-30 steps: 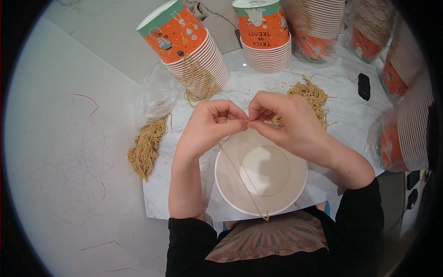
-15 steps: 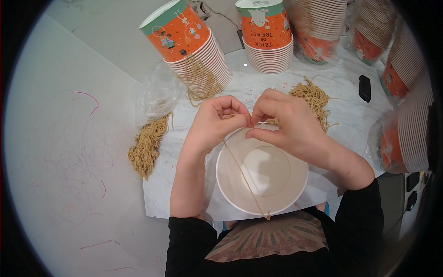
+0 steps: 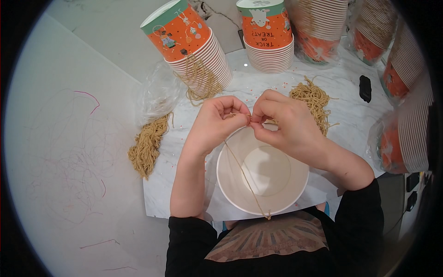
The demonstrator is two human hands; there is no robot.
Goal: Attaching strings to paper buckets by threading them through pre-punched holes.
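Note:
A white paper bucket (image 3: 233,184) stands mouth up in front of me. A tan cord (image 3: 244,173) crosses its opening, knotted at the near rim and running up to my hands at the far rim. My left hand (image 3: 219,122) is closed, with thumb and finger pinching the cord by the far rim. Against it, my right hand (image 3: 286,122) also pinches at the cord, thumb and forefinger meeting at the rim. The cord's end between the fingertips is mostly hidden.
Bundles of tan cord lie left (image 3: 150,147) and right (image 3: 311,99). Behind stand nested stacks of orange-and-green buckets (image 3: 182,34), (image 3: 265,34); more bagged stacks (image 3: 392,143) line the right. A crumpled clear bag (image 3: 159,94) and a small black object (image 3: 365,88) rest on the table.
My right thumb has drawn up toward the forefinger, closing the pinch at the far rim. My left hand and the bucket have hardly moved.

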